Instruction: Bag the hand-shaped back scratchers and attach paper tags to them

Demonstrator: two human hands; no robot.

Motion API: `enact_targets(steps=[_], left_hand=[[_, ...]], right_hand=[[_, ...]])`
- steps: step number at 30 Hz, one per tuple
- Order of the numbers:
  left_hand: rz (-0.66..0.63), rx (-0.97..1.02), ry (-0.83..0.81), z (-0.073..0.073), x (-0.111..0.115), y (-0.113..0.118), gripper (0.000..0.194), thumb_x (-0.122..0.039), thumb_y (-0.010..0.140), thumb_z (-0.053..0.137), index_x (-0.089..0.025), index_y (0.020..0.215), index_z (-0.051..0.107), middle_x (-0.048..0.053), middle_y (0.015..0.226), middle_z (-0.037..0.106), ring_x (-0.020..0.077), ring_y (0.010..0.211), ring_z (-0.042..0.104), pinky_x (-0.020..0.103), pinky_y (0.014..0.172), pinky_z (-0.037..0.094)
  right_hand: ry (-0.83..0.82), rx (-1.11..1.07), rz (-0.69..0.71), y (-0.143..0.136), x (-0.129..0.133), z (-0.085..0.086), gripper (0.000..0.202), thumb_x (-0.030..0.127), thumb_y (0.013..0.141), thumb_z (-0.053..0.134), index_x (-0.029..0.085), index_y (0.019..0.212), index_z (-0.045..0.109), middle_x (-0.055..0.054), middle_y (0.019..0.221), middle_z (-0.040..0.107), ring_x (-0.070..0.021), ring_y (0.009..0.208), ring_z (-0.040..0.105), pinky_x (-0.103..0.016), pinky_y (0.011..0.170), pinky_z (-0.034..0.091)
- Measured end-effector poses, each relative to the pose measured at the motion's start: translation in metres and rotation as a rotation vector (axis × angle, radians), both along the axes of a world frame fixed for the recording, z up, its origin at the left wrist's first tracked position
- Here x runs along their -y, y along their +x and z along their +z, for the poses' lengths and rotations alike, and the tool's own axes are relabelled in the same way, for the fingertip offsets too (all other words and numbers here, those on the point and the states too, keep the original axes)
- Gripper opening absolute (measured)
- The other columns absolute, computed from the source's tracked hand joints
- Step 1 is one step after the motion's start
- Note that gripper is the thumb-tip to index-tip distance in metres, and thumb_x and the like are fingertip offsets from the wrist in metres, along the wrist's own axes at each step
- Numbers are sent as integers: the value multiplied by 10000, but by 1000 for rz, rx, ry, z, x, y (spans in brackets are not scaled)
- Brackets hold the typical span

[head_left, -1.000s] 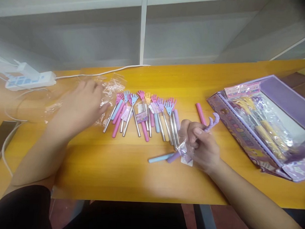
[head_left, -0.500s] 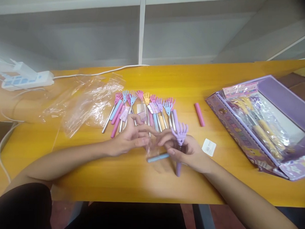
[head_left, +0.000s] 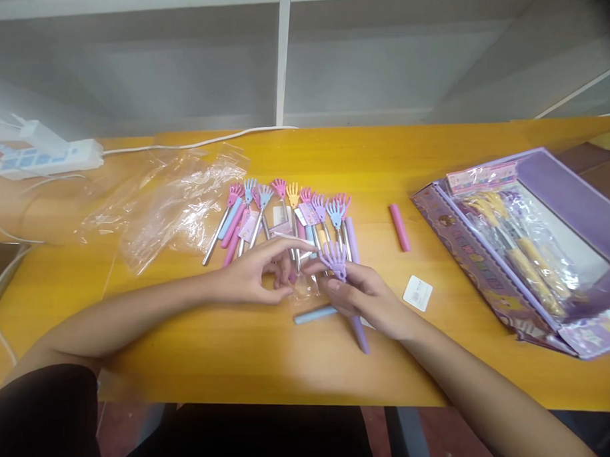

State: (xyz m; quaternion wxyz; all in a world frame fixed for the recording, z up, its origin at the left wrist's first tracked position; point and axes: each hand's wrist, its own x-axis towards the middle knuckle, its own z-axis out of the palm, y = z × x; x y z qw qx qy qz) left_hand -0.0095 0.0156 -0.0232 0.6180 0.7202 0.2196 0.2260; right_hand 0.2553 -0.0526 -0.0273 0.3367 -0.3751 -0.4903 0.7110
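Note:
My right hand (head_left: 370, 299) is closed round a purple back scratcher (head_left: 336, 264), its claw head upward and its purple handle slanting down to the right. My left hand (head_left: 261, 273) is curled, thumb and fingers close together by a small clear plastic bag (head_left: 306, 285); whether they grip it is too blurred to tell. A light blue tube (head_left: 314, 315) lies below the hands. Just beyond them, several hand-shaped scratchers in pink, blue, yellow and purple lie in a row, such as a yellow one (head_left: 293, 193), with metal rods, coloured handles and small tags.
Clear plastic bags (head_left: 170, 210) lie at the left, near a white power strip (head_left: 52, 158) and cables. On the right are a pink tube (head_left: 400, 228), a white label (head_left: 417, 293) and an open purple box (head_left: 488, 261) with bagged yellow-handled scratchers. Shelf panels stand behind.
The purple scratcher in my right hand has moved left and tilted. My left hand's fingers have curled in and its thumb has dropped slightly.

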Motion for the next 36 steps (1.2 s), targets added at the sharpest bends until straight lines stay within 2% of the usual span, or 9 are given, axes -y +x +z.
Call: enact_targets(steps=[2,7,12,16,23,27,29,31,36], left_hand=[[18,13,16,-2,0,0,777,-182,909,797,-310,1600,465,73,1145,662,168,881,691,320,752,658],[243,160,133,-10,-7,0,820,-199,888,851,-351,1597,469,130,1478,571,129,841,674,313,751,678],[397,252,320,-16,-12,-1,800,-221,915,839,-430,1590,465,83,1495,557,120,825,655,315,740,688],[318,167,375,-24,-9,-2,797,-240,943,815,-475,1607,443,90,1504,566,153,903,697,351,798,709],[130,75,302,-35,0,-1,894,-232,962,801,-481,1684,336,121,1512,557,154,946,760,380,870,723],[52,29,387,-32,1,-1,802,-285,1004,763,-415,1688,364,78,1279,718,185,935,768,456,988,672],[45,-28,457,-29,1,-2,672,-291,1047,703,-378,1657,435,60,1165,755,227,1060,746,492,1070,614],[83,-77,510,-27,1,-2,522,-276,1076,649,-340,1582,540,77,1197,749,250,1167,705,490,1093,582],[201,-46,440,-31,2,-2,357,-243,1062,648,-259,1419,639,94,1171,711,202,1008,721,340,853,642]], right_hand=[[-27,-77,-20,-1,-1,-3,352,441,1083,602,173,1295,684,89,662,324,-80,517,258,-238,476,234],[-47,-104,-56,-1,-3,-5,338,412,1106,561,158,1289,690,81,659,347,-83,531,260,-241,475,225],[-35,-79,-59,-3,-3,-3,327,427,1093,606,157,1255,699,85,648,362,-80,521,292,-241,476,251],[-58,-71,-61,-3,-3,-3,335,436,1081,634,159,1258,700,91,639,359,-75,511,278,-242,473,233],[-46,-78,-75,-4,-3,-1,327,444,1085,629,157,1221,707,93,635,344,-73,505,280,-237,462,234],[-47,-87,-82,-3,-4,-1,328,453,1079,634,155,1193,710,95,633,347,-68,496,276,-229,449,236],[-36,-74,-79,-3,-4,-1,337,462,1076,636,152,1186,710,98,624,346,-65,486,275,-224,441,239],[-18,-31,-71,-4,-4,-1,348,466,1083,621,146,1184,713,105,596,345,-64,467,285,-221,435,243],[-11,67,-18,-4,-4,1,420,523,1099,563,145,1225,695,28,748,606,-42,414,370,-228,402,259]])
